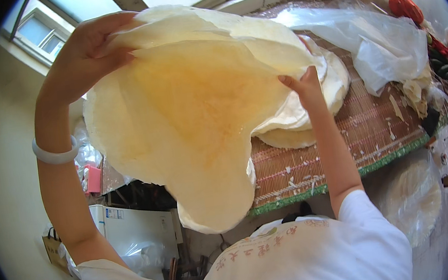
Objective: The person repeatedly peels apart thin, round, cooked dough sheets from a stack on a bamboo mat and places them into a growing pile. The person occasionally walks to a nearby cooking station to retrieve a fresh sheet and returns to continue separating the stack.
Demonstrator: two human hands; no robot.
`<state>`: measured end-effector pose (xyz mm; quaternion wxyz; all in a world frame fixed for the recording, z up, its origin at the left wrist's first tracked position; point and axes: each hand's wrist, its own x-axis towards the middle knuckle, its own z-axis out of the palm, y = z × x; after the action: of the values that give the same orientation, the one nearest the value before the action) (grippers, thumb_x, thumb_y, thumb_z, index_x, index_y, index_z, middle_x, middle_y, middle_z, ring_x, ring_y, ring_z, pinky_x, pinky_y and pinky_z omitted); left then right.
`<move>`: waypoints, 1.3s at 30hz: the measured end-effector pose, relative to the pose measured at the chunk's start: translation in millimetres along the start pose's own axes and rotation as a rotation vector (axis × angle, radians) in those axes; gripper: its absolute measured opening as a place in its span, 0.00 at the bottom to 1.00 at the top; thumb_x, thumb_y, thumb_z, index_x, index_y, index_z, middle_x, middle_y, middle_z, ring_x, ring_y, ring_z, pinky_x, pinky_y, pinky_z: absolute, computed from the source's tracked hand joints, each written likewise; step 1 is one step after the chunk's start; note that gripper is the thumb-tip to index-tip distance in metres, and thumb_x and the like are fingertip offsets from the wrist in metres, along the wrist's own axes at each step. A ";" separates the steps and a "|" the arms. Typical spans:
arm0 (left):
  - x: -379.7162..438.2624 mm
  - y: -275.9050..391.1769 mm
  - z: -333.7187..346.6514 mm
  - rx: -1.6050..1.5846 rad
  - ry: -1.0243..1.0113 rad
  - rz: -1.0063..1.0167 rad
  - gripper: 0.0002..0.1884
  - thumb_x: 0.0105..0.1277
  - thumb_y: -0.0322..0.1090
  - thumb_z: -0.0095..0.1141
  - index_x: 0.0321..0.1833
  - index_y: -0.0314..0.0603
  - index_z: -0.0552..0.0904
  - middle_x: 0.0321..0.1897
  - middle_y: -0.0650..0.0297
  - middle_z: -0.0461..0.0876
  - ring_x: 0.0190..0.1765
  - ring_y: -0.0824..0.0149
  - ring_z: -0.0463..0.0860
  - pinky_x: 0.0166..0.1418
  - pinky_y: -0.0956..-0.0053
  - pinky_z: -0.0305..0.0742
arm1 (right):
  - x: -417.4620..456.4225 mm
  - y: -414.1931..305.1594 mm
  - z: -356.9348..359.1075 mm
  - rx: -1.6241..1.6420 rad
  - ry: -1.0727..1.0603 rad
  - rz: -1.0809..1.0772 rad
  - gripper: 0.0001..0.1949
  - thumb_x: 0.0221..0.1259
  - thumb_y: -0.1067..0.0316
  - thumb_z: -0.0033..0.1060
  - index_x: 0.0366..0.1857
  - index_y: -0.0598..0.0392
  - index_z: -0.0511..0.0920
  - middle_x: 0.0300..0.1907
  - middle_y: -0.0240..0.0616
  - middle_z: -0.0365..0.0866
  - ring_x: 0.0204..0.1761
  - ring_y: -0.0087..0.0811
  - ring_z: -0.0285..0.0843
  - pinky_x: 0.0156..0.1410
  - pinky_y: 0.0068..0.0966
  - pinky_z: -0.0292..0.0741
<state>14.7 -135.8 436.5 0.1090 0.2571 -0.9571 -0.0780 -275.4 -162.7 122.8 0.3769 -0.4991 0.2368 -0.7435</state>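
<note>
A large, thin, pale yellow sheet point(198, 101), which looks like a crêpe-like flatbread, hangs in loose folds between my two hands. My left hand point(97, 50) is raised at the upper left, with its fingers and thumb closed on the sheet's upper edge. At the right edge, my right hand point(305, 84) has its thumb on the near side; its other fingers are mostly hidden behind the sheet. Light shows through the sheet, more orange at its middle, and a lobe droops low. Behind it lies a stack of similar folded sheets point(336, 80) on a slatted mat point(373, 126).
Clear plastic sheeting point(388, 44) lies on the mat's far right, near a red bag point(405, 8). White flakes dot the mat, which has a green edge. A white appliance point(134, 230) stands lower left. A plastic-covered round stack point(414, 200) is at the lower right.
</note>
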 end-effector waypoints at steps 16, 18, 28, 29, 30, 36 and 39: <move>132.1 -143.7 121.4 -0.078 0.395 -0.160 0.14 0.56 0.28 0.67 0.44 0.34 0.80 0.36 0.66 0.82 0.38 0.76 0.79 0.41 0.80 0.75 | 110.6 -155.0 -132.0 -0.945 -0.119 -0.091 0.11 0.62 0.68 0.59 0.45 0.58 0.83 0.34 0.29 0.86 0.34 0.18 0.81 0.40 0.17 0.77; 144.7 -135.0 134.1 -0.307 0.485 -0.072 0.12 0.55 0.26 0.67 0.41 0.34 0.81 0.33 0.67 0.83 0.37 0.78 0.79 0.40 0.81 0.76 | 92.2 -161.6 -84.3 -1.259 -0.073 -0.286 0.12 0.63 0.69 0.58 0.48 0.55 0.82 0.35 0.28 0.86 0.34 0.18 0.81 0.40 0.19 0.78; 52.7 -267.8 389.4 -0.120 0.244 -0.350 0.29 0.55 0.29 0.61 0.63 0.42 0.73 0.61 0.49 0.73 0.63 0.50 0.72 0.70 0.63 0.64 | -41.9 106.9 -68.6 -1.703 -0.550 0.118 0.20 0.53 0.67 0.57 0.53 0.52 0.74 0.48 0.41 0.76 0.48 0.38 0.76 0.48 0.37 0.75; 22.1 -242.7 409.4 -0.086 0.165 -0.447 0.29 0.55 0.29 0.62 0.63 0.42 0.73 0.61 0.49 0.73 0.64 0.50 0.71 0.70 0.63 0.64 | -58.1 121.8 -69.5 -1.726 -0.627 0.332 0.25 0.54 0.61 0.59 0.58 0.53 0.71 0.62 0.46 0.71 0.61 0.44 0.72 0.61 0.41 0.72; -0.7 -218.3 413.2 -0.301 0.045 -0.504 0.28 0.55 0.30 0.63 0.62 0.41 0.73 0.60 0.50 0.74 0.65 0.51 0.70 0.69 0.62 0.64 | -68.2 123.1 -67.0 -1.738 -0.662 0.341 0.27 0.55 0.56 0.58 0.60 0.51 0.70 0.64 0.46 0.67 0.64 0.45 0.66 0.64 0.44 0.66; -136.0 -65.7 440.6 -0.226 0.097 -0.679 0.28 0.57 0.36 0.64 0.62 0.41 0.73 0.66 0.47 0.66 0.67 0.45 0.65 0.70 0.57 0.61 | -50.6 78.4 -82.4 -1.779 -0.800 0.422 0.35 0.61 0.35 0.46 0.70 0.40 0.60 0.73 0.45 0.53 0.76 0.48 0.43 0.76 0.52 0.42; -163.6 -11.4 451.0 -0.174 0.115 -0.808 0.31 0.57 0.38 0.64 0.64 0.40 0.71 0.67 0.47 0.64 0.69 0.45 0.63 0.71 0.57 0.59 | -51.1 89.6 -123.4 -1.928 -0.602 0.338 0.35 0.60 0.34 0.47 0.70 0.38 0.62 0.73 0.45 0.54 0.76 0.50 0.42 0.75 0.52 0.43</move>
<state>46.1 -20.2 -28.3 0.1440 0.6057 -0.7614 -0.1807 -348.7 -179.1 -19.3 -0.0409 -0.7159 0.6968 -0.0179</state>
